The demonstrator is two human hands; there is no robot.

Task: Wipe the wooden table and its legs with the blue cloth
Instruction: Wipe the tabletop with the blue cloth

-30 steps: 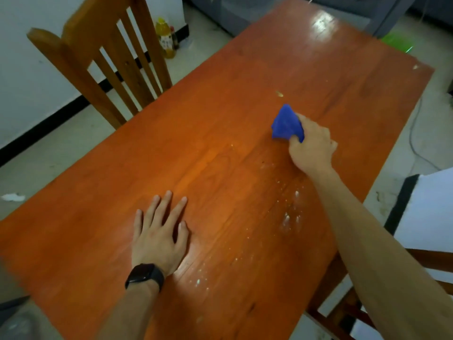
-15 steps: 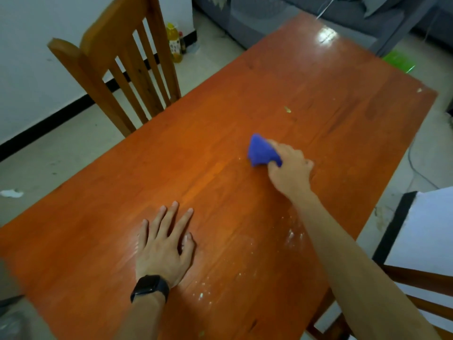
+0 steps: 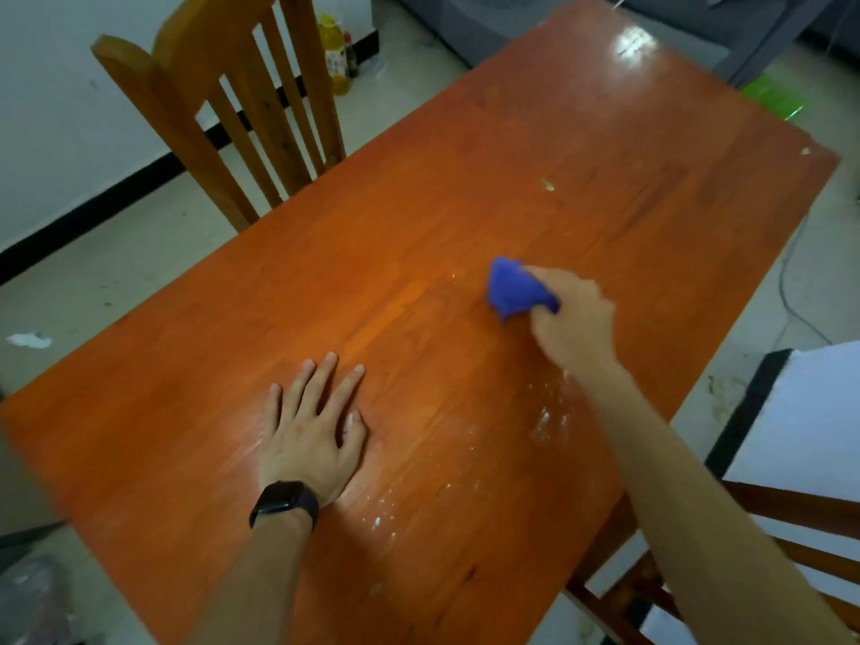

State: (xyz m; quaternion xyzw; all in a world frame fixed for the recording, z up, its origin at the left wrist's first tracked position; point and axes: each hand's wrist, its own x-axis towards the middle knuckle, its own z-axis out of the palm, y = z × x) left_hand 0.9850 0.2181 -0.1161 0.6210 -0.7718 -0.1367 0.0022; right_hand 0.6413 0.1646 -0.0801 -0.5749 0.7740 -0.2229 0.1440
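The orange-brown wooden table (image 3: 465,202) fills most of the view. My right hand (image 3: 574,325) grips the bunched blue cloth (image 3: 514,288) and holds it down on the tabletop near the middle. My left hand (image 3: 314,430) lies flat on the near part of the table with its fingers spread; a black watch is on that wrist. White specks and smears (image 3: 549,423) dot the wood between the two hands and toward the near edge. A small pale crumb (image 3: 547,184) lies farther up the table. The table's legs are out of sight.
A wooden slat-back chair (image 3: 232,109) stands against the table's left side. Another chair (image 3: 791,519) with white sheets on it is at the right. A yellow bottle (image 3: 332,53) stands by the wall. A grey sofa (image 3: 558,20) sits beyond the far end.
My right hand has dragged the blue cloth toward me and to the left across the tabletop. My left hand has stayed flat in place.
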